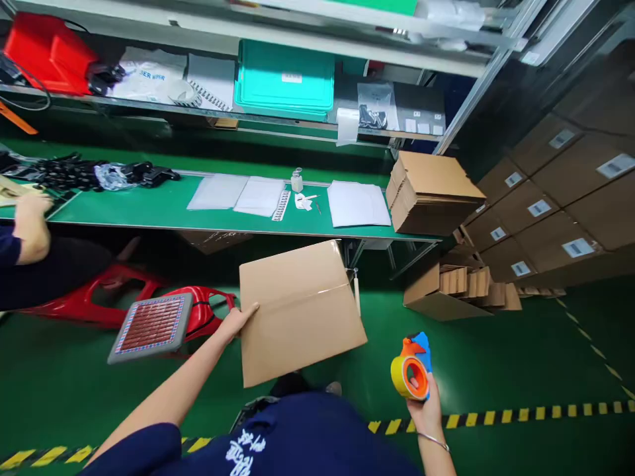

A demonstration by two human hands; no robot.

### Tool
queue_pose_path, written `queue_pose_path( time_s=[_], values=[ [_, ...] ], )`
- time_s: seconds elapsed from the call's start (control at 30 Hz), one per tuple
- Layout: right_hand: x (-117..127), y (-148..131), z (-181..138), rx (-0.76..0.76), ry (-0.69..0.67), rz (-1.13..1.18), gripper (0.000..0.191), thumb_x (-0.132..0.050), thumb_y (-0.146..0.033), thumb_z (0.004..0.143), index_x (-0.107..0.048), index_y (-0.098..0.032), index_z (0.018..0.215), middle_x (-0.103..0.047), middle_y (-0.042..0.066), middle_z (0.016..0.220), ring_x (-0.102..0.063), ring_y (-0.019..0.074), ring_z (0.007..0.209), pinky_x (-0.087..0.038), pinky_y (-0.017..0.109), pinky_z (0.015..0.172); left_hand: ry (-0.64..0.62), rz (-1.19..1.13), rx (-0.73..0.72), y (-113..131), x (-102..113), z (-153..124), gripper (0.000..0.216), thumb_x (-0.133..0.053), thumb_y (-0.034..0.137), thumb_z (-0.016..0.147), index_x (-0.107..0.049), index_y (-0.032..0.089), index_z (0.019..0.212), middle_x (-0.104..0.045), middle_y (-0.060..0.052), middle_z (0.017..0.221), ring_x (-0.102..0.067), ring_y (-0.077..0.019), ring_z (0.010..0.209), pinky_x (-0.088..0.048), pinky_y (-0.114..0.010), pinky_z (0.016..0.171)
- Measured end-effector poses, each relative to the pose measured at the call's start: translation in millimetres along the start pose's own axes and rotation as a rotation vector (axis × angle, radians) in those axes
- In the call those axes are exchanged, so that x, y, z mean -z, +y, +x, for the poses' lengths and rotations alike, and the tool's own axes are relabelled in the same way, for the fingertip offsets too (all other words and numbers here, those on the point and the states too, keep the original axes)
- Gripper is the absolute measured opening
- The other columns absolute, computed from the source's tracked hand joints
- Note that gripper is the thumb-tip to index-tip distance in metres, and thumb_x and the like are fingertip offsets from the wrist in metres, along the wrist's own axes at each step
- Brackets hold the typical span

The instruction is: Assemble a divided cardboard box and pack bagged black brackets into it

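A brown cardboard box [302, 317] is in front of my body, one broad face turned up, with a strip of clear tape along its middle seam. My left hand [241, 322] grips its left edge, thumb on top and the fingers hidden beneath. Off to the right, my right hand [424, 400] is closed around a tape dispenser [421, 350] with blue and orange parts. A yellow roll of tape [399, 378] sits on the dispenser. The dispenser is apart from the box.
A green workbench [124, 210] carries white sheets [358, 203] and stacked flat cartons [436, 185]. Red stools [198, 311] and a seated co-worker's arm [32, 228] are on the left. An open carton [446, 301] stands on the floor; boxes [560, 198] are stacked at right.
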State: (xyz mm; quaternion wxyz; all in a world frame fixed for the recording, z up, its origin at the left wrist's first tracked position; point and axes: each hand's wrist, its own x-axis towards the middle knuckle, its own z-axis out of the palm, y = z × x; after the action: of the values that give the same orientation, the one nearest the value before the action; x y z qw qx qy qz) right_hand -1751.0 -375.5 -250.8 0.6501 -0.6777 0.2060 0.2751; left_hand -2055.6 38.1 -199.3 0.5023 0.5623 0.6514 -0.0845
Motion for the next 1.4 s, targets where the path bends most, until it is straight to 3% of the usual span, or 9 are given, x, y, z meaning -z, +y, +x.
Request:
queue_pose_path(
  time_s=[0.17,0.33,0.43,0.6,0.8,0.97,1.1,1.27,1.4],
  values=[
    [-28.4,-12.0,-31.1,0.127,-0.002,0.109,0.051,-0.049,-0.067,0.076,-0.061,-0.023,0.1,-0.071,0.005,0.083,-0.07,0.0273,0.086,-0.055,0.043,0.076,-0.23,-0.18,0.028,25.9,-9.5,20.8,0.08,-0.029,0.09,0.07,-0.061,0.018,0.082,-0.067,-0.011,0.068,-0.068,-0.0247,0.062,-0.055,-0.034,0.054],
    [-90.4,-8.6,-54.6,0.104,-0.231,0.208,0.052,-0.057,-0.071,0.069,-0.063,-0.024,0.09,-0.072,0.002,0.081,-0.07,0.0232,0.079,-0.055,0.041,0.078,-0.436,-0.163,0.045,60.2,-20.4,24.9,0.085,-0.024,0.092,0.069,-0.06,0.017,0.085,-0.059,-0.006,0.053,-0.058,-0.0175,0.044,-0.048,-0.027,0.045],
    [-136.6,-10.4,-47.7,0.093,-0.349,0.275,0.053,-0.072,-0.066,0.054,-0.063,-0.022,0.081,-0.072,0.001,0.076,-0.068,0.0213,0.074,-0.055,0.04,0.079,-0.518,-0.111,0.005,87.4,-26.0,24.6,0.084,-0.021,0.086,0.077,-0.059,0.015,0.101,-0.065,-0.008,0.063,-0.064,-0.0185,0.052,-0.05,-0.025,0.049],
    [-186.6,-35.0,-18.0,0.188,-0.457,0.277,0.054,-0.068,-0.067,0.06,-0.065,-0.021,0.087,-0.072,0.003,0.085,-0.068,0.0225,0.083,-0.055,0.043,0.084,-0.522,-0.102,0.002,106.1,-29.6,19.9,0.08,-0.016,0.076,0.086,-0.047,0.015,0.127,-0.072,-0.021,0.1,-0.073,-0.0277,0.077,-0.054,-0.03,0.058],
    [-224.3,-101.4,13.9,0.323,-0.608,0.24,0.059,-0.057,-0.069,0.07,-0.062,-0.021,0.104,-0.071,0.005,0.1,-0.066,0.0228,0.1,-0.052,0.044,0.092,-0.618,-0.206,0.02,104.6,-68.7,-5.9,0.078,0.003,0.062,0.092,-0.054,0.012,0.115,-0.067,-0.024,0.116,-0.069,-0.0258,0.103,-0.055,-0.031,0.071],
    [-195.9,-114.5,10.6,0.314,-0.752,0.06,0.06,-0.069,-0.055,0.066,-0.061,-0.02,0.115,-0.071,0.008,0.106,-0.066,0.0262,0.1,-0.056,0.042,0.085,-0.614,-0.24,-0.036,110.4,-128.8,-25.5,0.068,-0.008,0.061,0.095,-0.058,0.015,0.099,-0.072,-0.018,0.104,-0.07,-0.0244,0.098,-0.052,-0.03,0.067],
    [-140.8,-111.1,-7.2,0.445,-0.804,-0.178,0.069,-0.063,-0.057,0.073,-0.052,-0.025,0.132,-0.063,0.009,0.125,-0.064,0.0283,0.107,-0.056,0.04,0.082,-0.62,-0.282,-0.069,115.4,-136.8,-37.8,0.066,-0.027,0.068,0.09,-0.061,0.013,0.081,-0.074,-0.018,0.083,-0.072,-0.024,0.076,-0.048,-0.028,0.057],
    [-111.7,-122.7,-34.5,0.884,-0.84,-0.704,0.067,-0.064,-0.056,0.077,-0.054,-0.025,0.136,-0.065,0.01,0.116,-0.064,0.0278,0.098,-0.054,0.039,0.08,-0.66,-0.51,-0.195,130.0,-121.1,-70.3,0.051,-0.048,0.064,0.085,-0.065,0.016,0.089,-0.073,-0.007,0.089,-0.069,-0.0149,0.075,-0.051,-0.024,0.062],
    [-119.2,-123.3,-60.9,1.357,-0.733,-1.185,0.057,-0.059,-0.052,0.083,-0.057,-0.026,0.134,-0.06,0.006,0.085,-0.059,0.0178,0.067,-0.049,0.028,0.058,-0.628,-0.553,-0.326,139.3,-120.3,-86.6,0.036,-0.071,0.05,0.072,-0.064,0.014,0.07,-0.064,-0.001,0.061,-0.06,-0.0117,0.056,-0.051,-0.024,0.059]
  ],
)
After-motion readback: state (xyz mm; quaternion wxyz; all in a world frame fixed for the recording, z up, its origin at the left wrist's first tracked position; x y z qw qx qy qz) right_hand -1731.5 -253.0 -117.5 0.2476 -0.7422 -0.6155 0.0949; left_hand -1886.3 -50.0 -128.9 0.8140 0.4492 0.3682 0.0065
